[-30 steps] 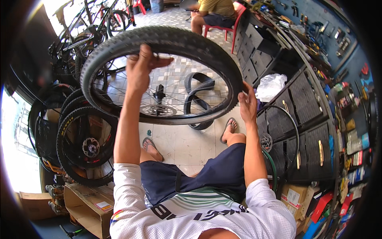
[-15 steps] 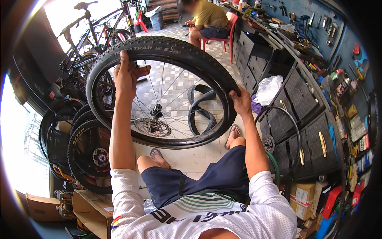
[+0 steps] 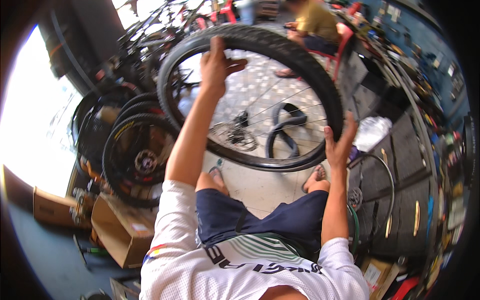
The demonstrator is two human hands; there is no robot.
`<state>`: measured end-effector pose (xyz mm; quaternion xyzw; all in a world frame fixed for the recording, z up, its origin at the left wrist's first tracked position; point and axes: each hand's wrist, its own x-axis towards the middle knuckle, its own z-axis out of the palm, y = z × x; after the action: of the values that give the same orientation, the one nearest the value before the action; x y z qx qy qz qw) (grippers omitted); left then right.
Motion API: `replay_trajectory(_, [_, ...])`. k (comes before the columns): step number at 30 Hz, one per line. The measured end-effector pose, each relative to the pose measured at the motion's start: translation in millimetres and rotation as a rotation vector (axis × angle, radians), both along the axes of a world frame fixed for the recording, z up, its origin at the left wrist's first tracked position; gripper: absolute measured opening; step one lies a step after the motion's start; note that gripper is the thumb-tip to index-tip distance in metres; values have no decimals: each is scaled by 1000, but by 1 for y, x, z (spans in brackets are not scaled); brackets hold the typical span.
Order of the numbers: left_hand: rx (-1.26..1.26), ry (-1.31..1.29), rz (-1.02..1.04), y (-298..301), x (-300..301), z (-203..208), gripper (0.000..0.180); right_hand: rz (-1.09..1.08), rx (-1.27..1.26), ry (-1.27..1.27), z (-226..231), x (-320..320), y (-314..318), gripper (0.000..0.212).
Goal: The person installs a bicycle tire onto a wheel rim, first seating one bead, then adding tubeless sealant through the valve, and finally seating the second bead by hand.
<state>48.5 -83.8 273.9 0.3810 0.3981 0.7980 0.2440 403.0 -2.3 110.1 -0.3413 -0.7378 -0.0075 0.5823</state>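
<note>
Tilted in front of me, a bicycle wheel (image 3: 280, 46) with a knobby black tyre hangs above the floor between my hands. My left hand (image 3: 215, 72) grips its upper left part, thumb over the tyre and fingers reaching inside the rim among the spokes. At the wheel's right side, my right hand (image 3: 342, 142) straddles the tyre, thumb on the near face and straightened fingers along the outside. Low in the wheel are a disc brake rotor (image 3: 234, 137) and the hub (image 3: 243, 119). Motion blurs the tread and the right fingertips.
Several wheels (image 3: 145, 162) lean at the left near an open cardboard box (image 3: 117, 227). A black looped tyre (image 3: 274, 142) lies on the floor behind the wheel. Right are dark drawers (image 3: 400, 190) and another wheel rim (image 3: 391, 185). A person (image 3: 315, 25) sits on a red chair (image 3: 344, 37).
The whole view has shifted, placing the wheel and both hands farther right in the picture. My right fingers have straightened along the tyre. The wheel stays raised and tilted.
</note>
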Motion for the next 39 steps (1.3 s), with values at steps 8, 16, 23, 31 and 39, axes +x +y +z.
replay_trajectory(8, [78, -104, 2, 28, 11, 8, 66, 345, -320, -379, -86, -82, -90, 66])
replay_trajectory(16, [100, -302, -70, 34, 20, 2, 73, 287, -259, -474, -110, -107, -40, 80])
replay_trajectory(23, [356, -386, -92, 54, 10, -6, 49, 408, -328, -501, -116, -110, -20, 39])
replay_trajectory(31, [-155, 488, 380, -19, 16, -73, 60, 284, -548, -289, -151, -94, -40, 24])
replay_trajectory(39, [-420, 215, 851, -138, -120, -257, 54, 172, -684, -287, -80, -112, -55, 34])
